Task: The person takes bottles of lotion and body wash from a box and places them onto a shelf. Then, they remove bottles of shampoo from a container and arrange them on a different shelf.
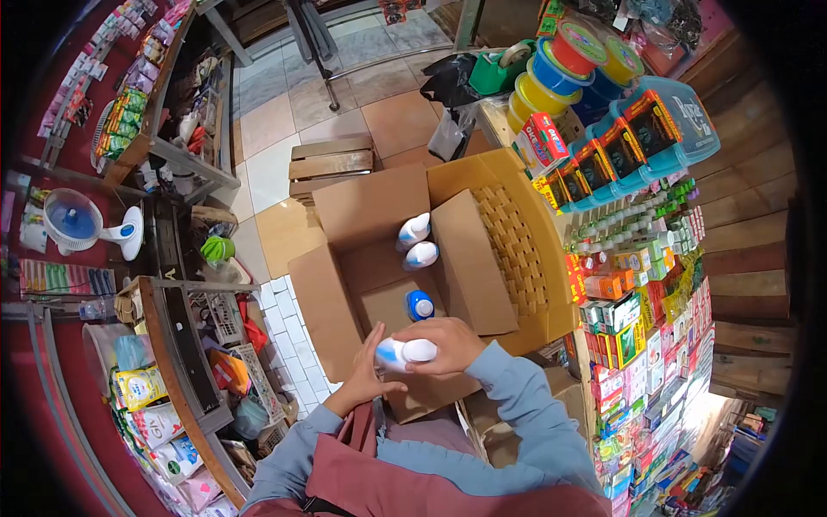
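Observation:
A white bottle with blue markings [392, 355] lies between my two hands above the near side of an open cardboard box [327, 302]. My right hand [448, 346] is wrapped round its white-capped end. My left hand [366, 375] touches the bottle's other end, thumb and fingers curved about it. Inside the box, a blue bottle with a white cap [420, 306] stands near the middle. Two white bottles [421, 254] [414, 228] are by the box's far right side.
Woven rattan seat [517, 250] right of the box; wooden stool [332, 164] beyond it. Shelves of packets [620, 345] line the right, with stacked tubs [551, 77] above. Glass counters [185, 362] and a fan [77, 220] stand left. Tiled floor [284, 345] shows beside the box.

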Demonstrator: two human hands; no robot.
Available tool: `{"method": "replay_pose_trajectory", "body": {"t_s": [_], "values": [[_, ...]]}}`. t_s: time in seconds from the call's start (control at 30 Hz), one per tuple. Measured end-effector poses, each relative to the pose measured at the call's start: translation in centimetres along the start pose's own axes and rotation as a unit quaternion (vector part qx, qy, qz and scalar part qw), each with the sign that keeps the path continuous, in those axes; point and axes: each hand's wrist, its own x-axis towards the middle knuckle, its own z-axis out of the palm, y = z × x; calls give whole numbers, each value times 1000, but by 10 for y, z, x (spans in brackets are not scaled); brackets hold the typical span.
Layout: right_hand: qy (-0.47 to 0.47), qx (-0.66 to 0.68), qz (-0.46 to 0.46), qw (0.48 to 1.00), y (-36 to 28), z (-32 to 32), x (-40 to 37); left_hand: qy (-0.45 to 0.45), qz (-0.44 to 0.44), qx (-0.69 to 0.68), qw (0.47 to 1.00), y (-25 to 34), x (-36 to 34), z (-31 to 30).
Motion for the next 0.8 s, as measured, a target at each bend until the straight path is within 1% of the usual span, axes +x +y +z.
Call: {"method": "replay_pose_trajectory", "body": {"t_s": [0.07,0.1,0.13,0.17,0.23,0.27,0.3,0.33,0.37,0.4,0.5,0.53,0.6,0.7,0.73,0.8], "values": [[-28,41,-7,999,-13,-22,10,-49,-76,-151,984,16,6,-5],[-65,167,7,984,-4,-31,18,-71,-115,-224,965,21,8,-9],[-105,290,20,951,12,-43,25,-60,-94,-201,973,15,7,-9],[-145,408,34,901,32,-52,34,-47,-112,-200,972,11,2,-10],[-22,468,74,880,100,-53,55,-23,-146,-198,969,2,-10,-8],[39,368,118,922,143,-43,69,-12,-170,-227,959,10,-14,-10],[99,262,161,947,180,-31,82,11,-181,-236,955,7,-20,-9],[119,152,174,966,205,-19,87,36,-194,-245,949,3,-31,-7],[135,39,182,973,225,-5,89,62,-208,-256,942,0,-41,-6],[149,-73,185,969,239,7,91,77,-228,-259,936,1,-48,-6],[178,-73,230,954,263,36,99,110,-278,-297,907,-15,-78,-4],[196,-77,220,953,270,43,100,116,-283,-320,896,-21,-87,-3],[235,-86,201,947,282,53,102,141,-283,-325,891,-23,-98,-4],[273,-145,190,932,281,61,104,162,-281,-334,885,-36,-117,0],[290,-64,196,935,287,63,105,167,-279,-338,883,-39,-121,1],[302,-49,183,935,301,68,104,189,-279,-341,878,-33,-126,0]]}}
